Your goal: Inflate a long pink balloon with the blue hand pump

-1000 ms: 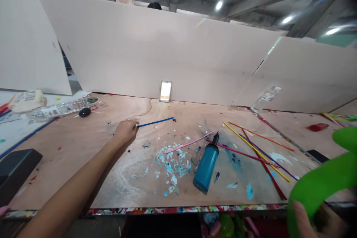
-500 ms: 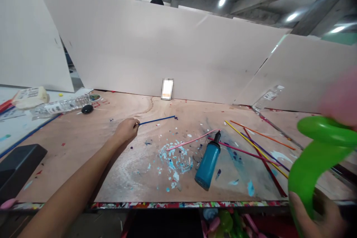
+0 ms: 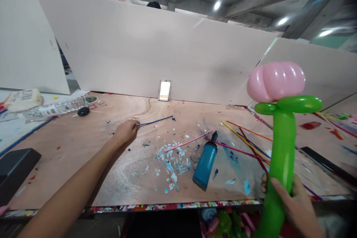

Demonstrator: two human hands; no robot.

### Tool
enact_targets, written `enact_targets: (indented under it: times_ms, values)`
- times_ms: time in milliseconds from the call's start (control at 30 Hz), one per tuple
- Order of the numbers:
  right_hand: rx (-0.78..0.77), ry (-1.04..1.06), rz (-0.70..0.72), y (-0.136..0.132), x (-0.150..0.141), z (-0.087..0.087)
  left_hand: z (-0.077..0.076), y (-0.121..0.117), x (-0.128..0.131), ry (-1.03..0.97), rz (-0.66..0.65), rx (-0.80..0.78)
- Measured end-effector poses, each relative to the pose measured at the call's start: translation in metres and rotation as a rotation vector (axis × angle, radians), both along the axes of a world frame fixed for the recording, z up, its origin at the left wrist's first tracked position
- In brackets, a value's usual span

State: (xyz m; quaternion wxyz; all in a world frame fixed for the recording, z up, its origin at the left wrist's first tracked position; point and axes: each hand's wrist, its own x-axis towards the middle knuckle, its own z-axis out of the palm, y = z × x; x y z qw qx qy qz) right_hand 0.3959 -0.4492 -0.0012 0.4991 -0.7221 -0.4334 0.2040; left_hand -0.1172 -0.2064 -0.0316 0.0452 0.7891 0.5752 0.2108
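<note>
At the table's middle left, my left hand (image 3: pixel 126 131) pinches one end of a thin, uninflated blue balloon (image 3: pixel 156 121), which lies stretched out to the right. My right hand (image 3: pixel 292 193) is wrapped round the green stem of a balloon flower (image 3: pixel 284 145), held upright at the right front edge. Its head is a bunched pink balloon (image 3: pixel 284 79) above two green loops. Between the hands lies a blue hand pump (image 3: pixel 205 165) with a black nozzle. A limp pink balloon (image 3: pixel 189 142) reaches to the nozzle.
Several flat balloons, among them a yellow one (image 3: pixel 237 134) and an orange one (image 3: pixel 251 131), lie right of the pump. White panels (image 3: pixel 156 44) wall the back. A plastic bottle (image 3: pixel 58 107) and a black box (image 3: pixel 19 171) are on the left. Inflated balloons (image 3: pixel 223 221) sit below the table edge.
My right hand has brought the balloon flower leftward and more fully into view, now upright. The left hand still pinches the blue balloon in nearly the same place.
</note>
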Motion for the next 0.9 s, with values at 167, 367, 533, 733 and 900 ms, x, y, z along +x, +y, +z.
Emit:
enact_targets:
  times_ms: [167,367,533,733,900]
  values:
    - [0.001,0.571,0.281,0.0,-0.01,0.007,-0.001,0.001,-0.001,0.028,-0.008,-0.034]
    - [0.061,0.749,0.368,0.003,-0.026,-0.002,0.003,-0.003,0.001,0.068,-0.02,-0.049]
    - [-0.016,0.859,0.353,0.011,-0.037,0.0,0.005,-0.006,0.003,0.096,-0.03,-0.058]
    - [-0.088,0.893,0.359,0.017,-0.047,0.0,0.003,-0.004,0.002,0.108,-0.039,-0.068]
    - [-0.105,0.805,0.424,0.019,-0.052,-0.007,0.003,-0.004,0.003,0.103,-0.041,-0.067]
